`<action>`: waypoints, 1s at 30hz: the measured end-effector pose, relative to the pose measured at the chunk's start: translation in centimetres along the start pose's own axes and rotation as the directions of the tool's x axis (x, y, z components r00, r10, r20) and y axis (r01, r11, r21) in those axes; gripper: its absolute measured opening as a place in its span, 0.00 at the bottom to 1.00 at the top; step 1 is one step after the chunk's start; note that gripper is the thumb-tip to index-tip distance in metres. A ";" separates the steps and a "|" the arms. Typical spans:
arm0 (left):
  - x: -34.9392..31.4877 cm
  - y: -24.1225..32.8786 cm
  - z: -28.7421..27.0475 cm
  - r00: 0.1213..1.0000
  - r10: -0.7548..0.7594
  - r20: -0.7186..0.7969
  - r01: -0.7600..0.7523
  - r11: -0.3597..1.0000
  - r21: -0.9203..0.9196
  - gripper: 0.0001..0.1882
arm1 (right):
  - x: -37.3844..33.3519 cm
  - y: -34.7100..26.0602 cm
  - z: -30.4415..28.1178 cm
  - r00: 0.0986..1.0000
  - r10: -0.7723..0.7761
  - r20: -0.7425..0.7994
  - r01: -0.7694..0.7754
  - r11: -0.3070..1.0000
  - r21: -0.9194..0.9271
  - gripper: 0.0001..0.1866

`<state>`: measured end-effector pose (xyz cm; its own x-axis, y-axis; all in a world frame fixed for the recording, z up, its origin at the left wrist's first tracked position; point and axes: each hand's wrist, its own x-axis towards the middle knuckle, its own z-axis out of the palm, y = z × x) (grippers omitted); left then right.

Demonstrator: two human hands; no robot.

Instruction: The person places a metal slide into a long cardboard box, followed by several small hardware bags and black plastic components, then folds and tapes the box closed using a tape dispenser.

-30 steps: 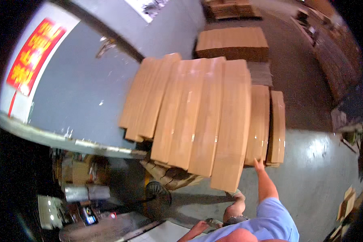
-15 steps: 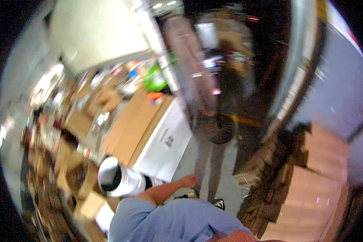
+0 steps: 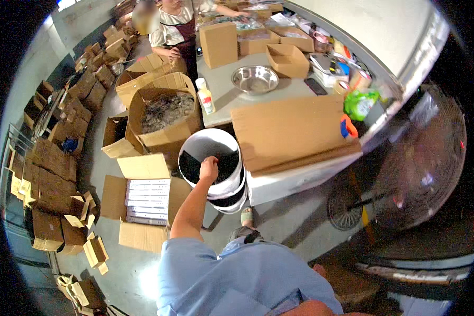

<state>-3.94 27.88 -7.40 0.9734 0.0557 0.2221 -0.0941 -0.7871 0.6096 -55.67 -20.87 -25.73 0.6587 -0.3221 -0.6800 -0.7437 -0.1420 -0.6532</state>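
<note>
My left hand point(image 3: 209, 169) reaches over the near rim of a white bucket point(image 3: 227, 138). Its fingers are curled inward above the dark contents point(image 3: 226, 163), which look like many thin black pieces; whatever the fingers hold is hidden. A second white bucket point(image 3: 236, 206) sits beneath the first, with more black material showing between them. Only a small part of my right hand point(image 3: 319, 270) shows beside my blue shirt, low on the right, and its fingers cannot be made out.
A cardboard-topped white box point(image 3: 295, 134) stands right of the buckets. Beyond are a steel bowl point(image 3: 255, 79) and a bottle point(image 3: 205, 96) on a table. Left lies an open carton point(image 3: 147, 200) of white boxes. A co-worker point(image 3: 174, 26) stands behind; a large fan point(image 3: 426, 158) is at right.
My view has swung left, bringing the buckets, table and co-worker toward the middle. My left hand, earlier low beside the white box, is now over the bucket's opening.
</note>
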 end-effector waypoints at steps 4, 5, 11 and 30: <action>7.9 -3.7 3.4 0.853 0.006 0.521 -0.037 0.998 0.051 0.20 | 6.8 -6.5 0.2 0.961 -0.071 0.268 -0.039 0.923 0.384 0.10; 8.9 -4.8 4.6 0.792 0.046 0.609 -0.162 0.977 0.137 0.24 | 7.7 -8.0 0.7 0.942 -0.076 0.328 -0.103 0.863 0.495 0.09; 12.8 -2.9 12.1 0.518 0.012 0.855 -0.468 0.841 0.272 0.29 | 12.5 -21.7 5.9 0.946 -0.321 -0.048 0.301 0.924 -0.237 0.15; 11.4 -5.3 2.9 0.811 0.154 0.564 -0.057 0.981 -0.185 0.18 | 16.7 -53.9 4.2 0.815 -0.535 0.221 0.568 0.663 -0.488 0.19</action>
<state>8.28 30.92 -10.26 0.8931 -0.4223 -0.1553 -0.1866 -0.6618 0.7261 -4.13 -14.68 -3.31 0.9602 0.0205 -0.2786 -0.1749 -0.7337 -0.6566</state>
